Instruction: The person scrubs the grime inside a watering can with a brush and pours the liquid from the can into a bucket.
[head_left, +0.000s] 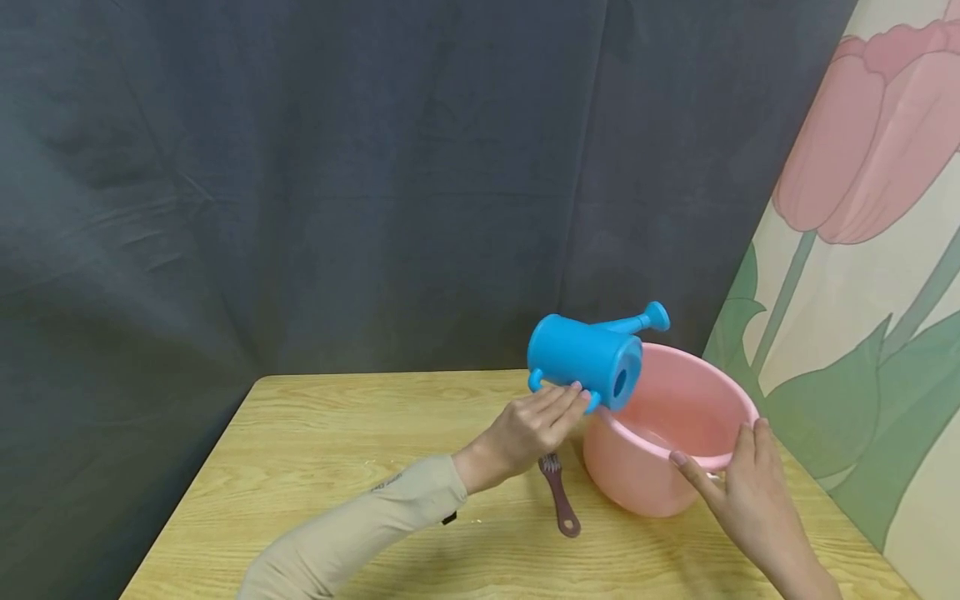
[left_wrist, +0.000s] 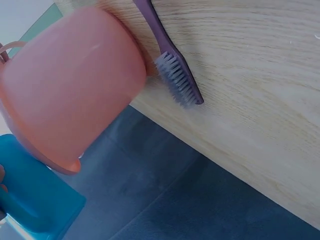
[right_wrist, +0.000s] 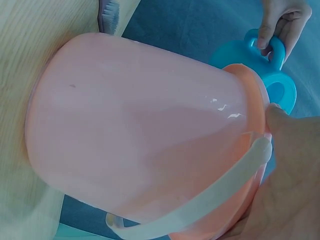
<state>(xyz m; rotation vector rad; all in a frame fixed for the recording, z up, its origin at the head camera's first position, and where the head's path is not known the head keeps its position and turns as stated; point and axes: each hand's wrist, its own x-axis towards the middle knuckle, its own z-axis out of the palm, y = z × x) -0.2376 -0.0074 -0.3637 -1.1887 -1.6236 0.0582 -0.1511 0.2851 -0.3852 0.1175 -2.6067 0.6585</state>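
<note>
My left hand (head_left: 536, 425) grips the handle of a blue watering can (head_left: 577, 354), which is tipped on its side over the left rim of a pink bucket (head_left: 637, 483). The can's top opening faces the bucket, and its spout points up to the right. In the right wrist view the left fingers curl round the can's handle (right_wrist: 278, 54). My right hand (head_left: 757, 500) holds the bucket's near right rim, thumb and fingers apart along it. The bucket stands upright; a pale carrying handle (right_wrist: 200, 205) hangs down its side.
A purple scrubbing brush (head_left: 558, 496) with grey bristles lies on the wooden table (head_left: 315, 467), left of the bucket. Behind the table hangs a dark curtain (head_left: 375, 183). A wall painted with tulips (head_left: 862, 142) runs along the right side. Small droplets or specks dot the tabletop.
</note>
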